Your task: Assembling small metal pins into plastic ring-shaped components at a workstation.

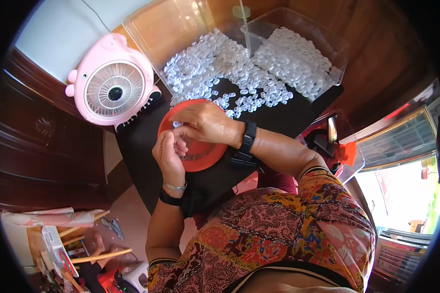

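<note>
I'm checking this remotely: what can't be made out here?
Head view only:
- What the left hand pinches: too small, hidden by its fingers.
- Red dish contents: covered by the right hand.
- Small white plastic pieces: shape too small to tell.
- Clear bin: far wall blurred near the rim.

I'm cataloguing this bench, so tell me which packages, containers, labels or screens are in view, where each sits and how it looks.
Clear plastic bin: far right of the dark table, boxy, holding white rings.
Clear plastic lid: far left, flat, leaning tilted.
Red round dish: table centre, under the left hand and right hand.
No labels or screens can be made out.
</note>
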Demonstrator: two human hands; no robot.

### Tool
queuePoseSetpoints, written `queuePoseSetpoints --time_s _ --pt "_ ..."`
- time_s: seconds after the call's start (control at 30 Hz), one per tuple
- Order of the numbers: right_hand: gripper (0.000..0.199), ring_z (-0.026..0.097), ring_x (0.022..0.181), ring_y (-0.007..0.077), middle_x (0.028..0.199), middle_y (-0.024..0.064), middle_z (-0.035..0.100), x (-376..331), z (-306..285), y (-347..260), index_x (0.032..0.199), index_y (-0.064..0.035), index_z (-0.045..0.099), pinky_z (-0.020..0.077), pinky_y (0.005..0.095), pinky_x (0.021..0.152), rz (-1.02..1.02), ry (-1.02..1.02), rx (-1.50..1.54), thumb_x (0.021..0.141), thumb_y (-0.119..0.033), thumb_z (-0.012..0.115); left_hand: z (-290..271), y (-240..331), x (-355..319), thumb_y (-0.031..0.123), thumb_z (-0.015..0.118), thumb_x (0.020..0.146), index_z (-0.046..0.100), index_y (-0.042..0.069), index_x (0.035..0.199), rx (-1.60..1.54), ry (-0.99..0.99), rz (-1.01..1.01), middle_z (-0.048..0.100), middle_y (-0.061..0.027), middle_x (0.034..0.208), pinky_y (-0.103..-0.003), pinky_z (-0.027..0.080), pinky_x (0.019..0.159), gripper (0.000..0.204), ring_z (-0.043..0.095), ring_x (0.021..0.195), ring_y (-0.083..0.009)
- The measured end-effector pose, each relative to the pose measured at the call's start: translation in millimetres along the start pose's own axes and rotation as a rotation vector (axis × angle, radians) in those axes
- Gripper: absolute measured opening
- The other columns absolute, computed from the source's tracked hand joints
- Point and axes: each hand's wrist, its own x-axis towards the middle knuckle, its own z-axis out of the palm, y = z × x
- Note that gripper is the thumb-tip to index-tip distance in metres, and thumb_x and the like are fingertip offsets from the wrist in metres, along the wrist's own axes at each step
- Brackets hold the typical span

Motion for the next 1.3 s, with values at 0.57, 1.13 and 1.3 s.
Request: queuePoseSetpoints --time_s 0.57,1.13,1.3 --pt "0.024 0.064 0.075 0.0274 0.085 0.0127 0.066 25.5 -162.1 62.0 0.098 -0.0072 0.067 0.0513 0.0369 0.067 -0.038 0.453 -0.856 0.079 -0.021 0.067 2.7 4.3 1.3 0.016 0.048 0.091 0.061 0.001 0.078 0.06 -0.052 0.027 0.051 0.0002 0.06 -0.019 0.033 0.046 0.023 0.046 0.051 -0.0058" --pt "0.02 0.06 0.08 0.0366 0.077 0.0168 0.063 -24.6 -67.0 113.4 0.074 -0.0063 0.063 0.0466 0.0457 0.071 0.545 -0.493 -0.568 0.073 -0.023 0.052 1.5 0.9 1.8 0.015 0.052 0.088 0.061 0.002 0.076 0.04 -0.086 -0.02 0.051 0.0007 0.059 -0.018 0.033 0.043 0.02 0.046 0.049 -0.0052" --pt "0.017 0.064 0.076 0.0334 0.077 0.016 0.066 -20.9 -62.1 97.5 0.076 -0.0057 0.069 0.0506 0.0401 0.069 0.478 -0.385 -0.48 0.071 -0.018 0.059 -0.9 -0.9 2.0 0.017 0.049 0.09 0.062 0.003 0.08 0.097 -0.126 -0.028 0.053 0.0001 0.062 -0.018 0.035 0.045 0.021 0.048 0.05 -0.0067"
